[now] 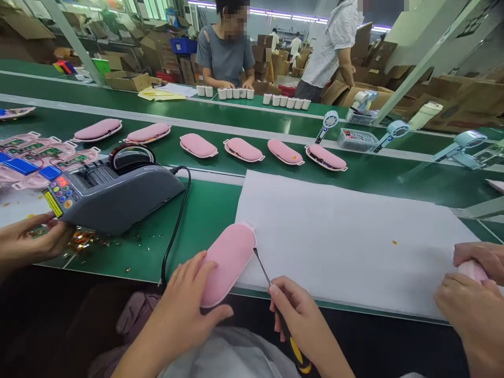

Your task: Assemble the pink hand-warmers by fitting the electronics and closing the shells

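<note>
A pink oval case point(230, 262) lies tilted at the table's front edge, partly over the white sheet point(315, 236). My left hand point(192, 299) wraps around its lower left side, thumb below and fingers on top. In my right hand point(295, 310) is a screwdriver point(262, 268) with a black and yellow handle. Its metal tip meets the right edge of the pink case near the upper end. A small yellow scrap point(394, 242) rests on the sheet.
Several pink cases point(243, 149) line the green belt point(374, 181). A grey tape machine point(122, 202) with a black cable stands left, beside a person's hand point(39, 239). Another person's hands point(472, 294) hold something pink at right. Two people stand across the table.
</note>
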`<move>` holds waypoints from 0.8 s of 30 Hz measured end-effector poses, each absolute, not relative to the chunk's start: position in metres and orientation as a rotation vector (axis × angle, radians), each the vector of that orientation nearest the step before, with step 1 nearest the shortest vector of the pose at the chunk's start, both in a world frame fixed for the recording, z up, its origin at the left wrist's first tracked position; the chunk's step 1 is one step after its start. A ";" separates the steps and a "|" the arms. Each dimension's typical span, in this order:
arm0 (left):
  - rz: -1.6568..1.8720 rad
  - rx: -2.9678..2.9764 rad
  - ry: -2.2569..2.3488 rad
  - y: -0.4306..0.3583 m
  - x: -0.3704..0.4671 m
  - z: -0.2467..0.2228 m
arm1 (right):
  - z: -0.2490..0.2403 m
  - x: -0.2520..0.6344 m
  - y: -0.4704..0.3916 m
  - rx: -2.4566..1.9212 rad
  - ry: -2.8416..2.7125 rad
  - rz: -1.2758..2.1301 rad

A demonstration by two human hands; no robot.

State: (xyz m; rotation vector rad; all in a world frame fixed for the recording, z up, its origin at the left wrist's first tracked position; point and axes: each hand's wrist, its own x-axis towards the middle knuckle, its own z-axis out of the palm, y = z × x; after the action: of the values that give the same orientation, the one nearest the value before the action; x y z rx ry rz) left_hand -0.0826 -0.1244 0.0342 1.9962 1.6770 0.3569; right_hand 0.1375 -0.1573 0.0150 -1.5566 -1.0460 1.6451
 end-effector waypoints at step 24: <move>0.210 1.972 1.778 -0.072 -0.029 0.057 | 0.026 0.150 -0.174 -1.627 -1.211 1.508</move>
State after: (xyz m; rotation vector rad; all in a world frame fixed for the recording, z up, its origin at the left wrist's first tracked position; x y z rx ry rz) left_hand -0.0289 -0.0724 0.0568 1.9719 1.7783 0.2100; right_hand 0.1497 -0.1740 0.0260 -1.6272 -1.2108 1.5078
